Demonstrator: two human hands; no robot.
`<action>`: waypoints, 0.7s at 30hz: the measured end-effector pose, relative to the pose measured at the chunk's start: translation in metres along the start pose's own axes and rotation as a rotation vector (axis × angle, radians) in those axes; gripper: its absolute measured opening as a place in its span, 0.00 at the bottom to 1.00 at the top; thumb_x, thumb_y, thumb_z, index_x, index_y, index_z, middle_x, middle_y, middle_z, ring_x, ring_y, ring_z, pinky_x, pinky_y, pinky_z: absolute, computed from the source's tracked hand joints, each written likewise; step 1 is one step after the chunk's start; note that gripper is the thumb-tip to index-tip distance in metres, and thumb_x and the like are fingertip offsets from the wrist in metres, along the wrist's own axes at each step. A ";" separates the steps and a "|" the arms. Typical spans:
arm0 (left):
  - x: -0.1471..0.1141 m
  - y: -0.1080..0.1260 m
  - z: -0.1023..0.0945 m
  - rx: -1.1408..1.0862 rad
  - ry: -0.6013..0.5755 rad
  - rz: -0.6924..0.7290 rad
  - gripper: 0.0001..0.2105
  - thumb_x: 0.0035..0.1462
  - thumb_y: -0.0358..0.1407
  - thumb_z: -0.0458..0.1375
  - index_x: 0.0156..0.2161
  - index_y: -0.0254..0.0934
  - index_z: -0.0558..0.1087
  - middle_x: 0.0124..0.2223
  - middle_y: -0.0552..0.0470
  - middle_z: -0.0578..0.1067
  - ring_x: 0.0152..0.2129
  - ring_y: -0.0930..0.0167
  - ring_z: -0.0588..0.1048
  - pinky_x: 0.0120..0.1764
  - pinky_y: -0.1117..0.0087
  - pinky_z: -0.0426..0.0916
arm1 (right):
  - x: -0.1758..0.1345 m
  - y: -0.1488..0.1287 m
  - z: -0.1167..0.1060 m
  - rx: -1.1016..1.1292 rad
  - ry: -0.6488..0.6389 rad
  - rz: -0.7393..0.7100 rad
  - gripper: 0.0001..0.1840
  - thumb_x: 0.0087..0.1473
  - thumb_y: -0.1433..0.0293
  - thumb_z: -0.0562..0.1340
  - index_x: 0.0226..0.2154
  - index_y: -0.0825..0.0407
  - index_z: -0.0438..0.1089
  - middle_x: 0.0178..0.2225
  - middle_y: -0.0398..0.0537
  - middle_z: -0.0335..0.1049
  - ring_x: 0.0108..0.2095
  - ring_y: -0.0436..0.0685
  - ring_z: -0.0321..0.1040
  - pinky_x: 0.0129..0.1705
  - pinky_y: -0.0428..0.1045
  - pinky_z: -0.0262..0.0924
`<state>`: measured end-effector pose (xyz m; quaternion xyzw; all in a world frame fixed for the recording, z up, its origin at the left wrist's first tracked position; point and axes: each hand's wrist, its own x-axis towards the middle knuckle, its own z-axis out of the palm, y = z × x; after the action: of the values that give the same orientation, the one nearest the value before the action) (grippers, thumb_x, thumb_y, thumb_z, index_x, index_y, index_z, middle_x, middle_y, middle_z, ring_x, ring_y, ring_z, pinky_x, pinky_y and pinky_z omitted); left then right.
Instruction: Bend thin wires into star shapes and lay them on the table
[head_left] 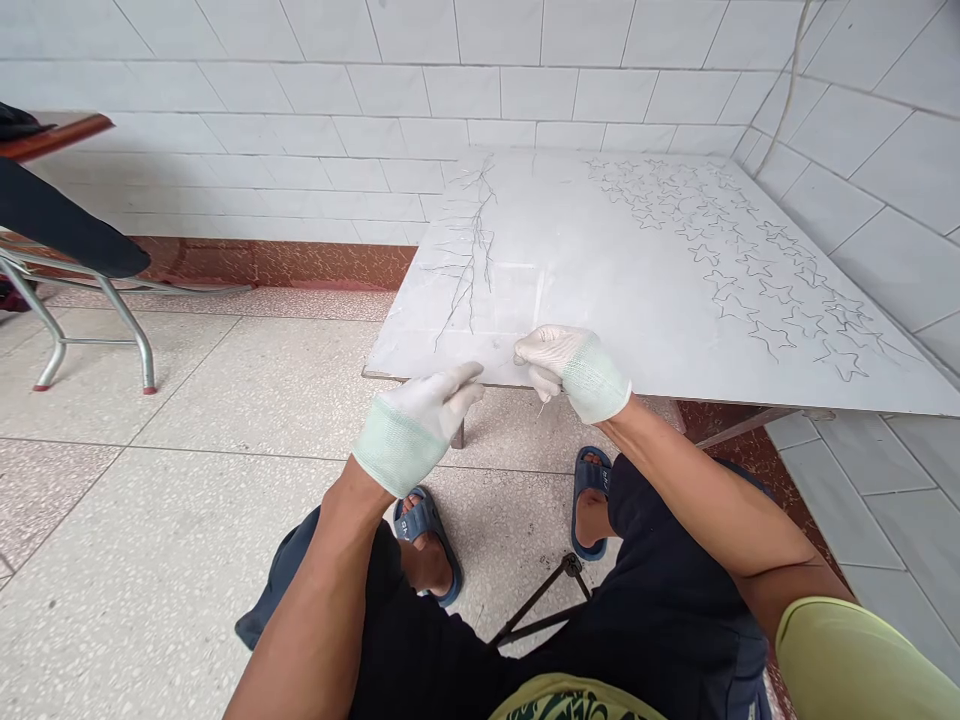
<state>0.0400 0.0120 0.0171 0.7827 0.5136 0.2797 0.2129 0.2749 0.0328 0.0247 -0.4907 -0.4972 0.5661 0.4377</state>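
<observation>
Works at the near edge of a white table, wearing white gloves with pale green cuffs. Pinches a thin wire between thumb and fingertips of the right hand, at the table's front edge, with a short end poking out below the fingers. Holds the left hand just beside, thumb and forefinger a narrow gap apart; cannot tell whether gripping any of the wire, too fine to follow there. Note many wire stars spread over the right half of the table, some overlapping, and loose crooked wires in a straggling bunch on the left side, running from near the tiled wall toward the hands. See also a metal-legged chair well apart on the left, blue slippers below, and a black folding frame above the speckled floor.
</observation>
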 end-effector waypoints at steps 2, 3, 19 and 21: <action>-0.002 0.001 -0.009 -0.096 0.104 -0.017 0.26 0.73 0.54 0.50 0.60 0.40 0.79 0.52 0.46 0.86 0.52 0.61 0.83 0.61 0.59 0.73 | 0.000 0.000 -0.002 0.050 -0.002 0.000 0.13 0.60 0.67 0.67 0.25 0.50 0.70 0.11 0.33 0.53 0.14 0.49 0.54 0.21 0.47 0.60; -0.002 0.001 -0.013 -0.168 0.155 -0.023 0.28 0.74 0.55 0.48 0.63 0.38 0.77 0.55 0.46 0.85 0.55 0.61 0.82 0.64 0.58 0.71 | 0.001 0.000 -0.003 0.064 -0.007 -0.001 0.13 0.60 0.67 0.68 0.26 0.50 0.71 0.11 0.32 0.52 0.14 0.49 0.54 0.21 0.47 0.61; 0.008 0.023 0.025 0.358 -0.066 -0.026 0.21 0.75 0.39 0.50 0.37 0.41 0.84 0.33 0.50 0.84 0.32 0.66 0.80 0.37 0.67 0.67 | -0.009 0.018 0.012 -0.161 -0.096 -0.133 0.19 0.64 0.58 0.65 0.25 0.50 0.69 0.16 0.38 0.64 0.19 0.49 0.60 0.26 0.48 0.57; 0.006 0.022 0.027 0.349 -0.034 -0.045 0.21 0.75 0.39 0.50 0.36 0.41 0.85 0.31 0.50 0.84 0.31 0.67 0.79 0.36 0.67 0.66 | -0.011 0.017 0.015 -0.210 -0.063 -0.154 0.19 0.63 0.58 0.64 0.24 0.49 0.68 0.16 0.38 0.65 0.19 0.49 0.61 0.26 0.48 0.56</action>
<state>0.0742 0.0084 0.0118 0.8006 0.5682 0.1683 0.0886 0.2617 0.0183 0.0091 -0.4763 -0.6034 0.4905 0.4103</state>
